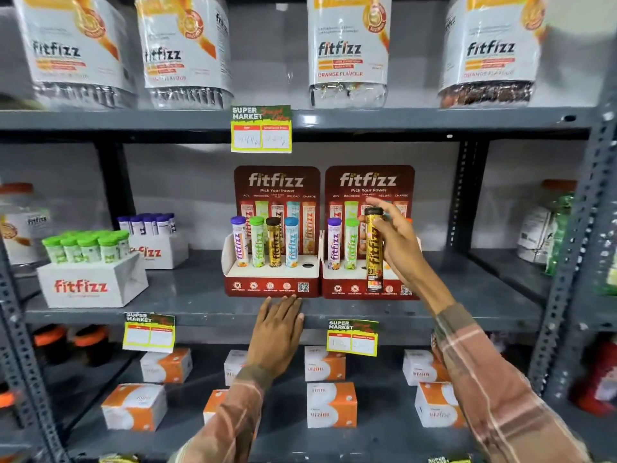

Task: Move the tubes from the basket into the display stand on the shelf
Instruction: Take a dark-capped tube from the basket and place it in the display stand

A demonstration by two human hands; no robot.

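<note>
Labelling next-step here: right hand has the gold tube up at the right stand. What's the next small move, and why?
Probably lower the gold tube into the third hole of the right stand. The right hand holds it upright in front of that stand, where only a purple tube and a green tube are seen seated. In the left stand, gold sits third. The left hand rests flat on the shelf edge.

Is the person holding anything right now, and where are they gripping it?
The right hand grips a gold tube around its middle, upright. The left hand holds nothing, lying flat on the shelf edge.
</note>
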